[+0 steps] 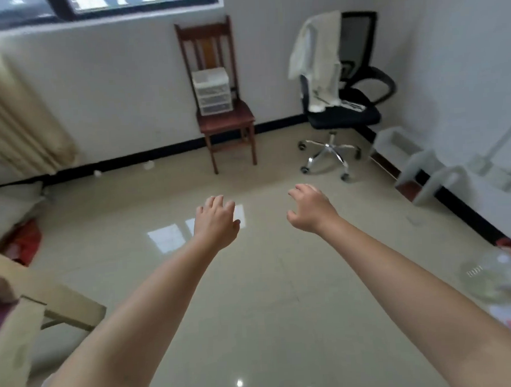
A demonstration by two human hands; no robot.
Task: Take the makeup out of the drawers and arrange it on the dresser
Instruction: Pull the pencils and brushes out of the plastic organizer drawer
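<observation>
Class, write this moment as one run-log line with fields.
stage: approach | left hand: open, empty | right hand: open, empty | drawer unit: on wooden chair, drawers closed, untouched

Both arms stretched straight out ahead, bare from forearm to wrist, running from the near corners up toward the middle. Left hand [216,222] palm down, fingers [219,201] loosely curled and a bit spread, thumb poking out to the right. Right hand [310,209] a touch farther out, also palm down, fingers drooping forward, thumb tucked toward the left. Nothing held in either one. Hands level-ish, apart, not touching.
</observation>
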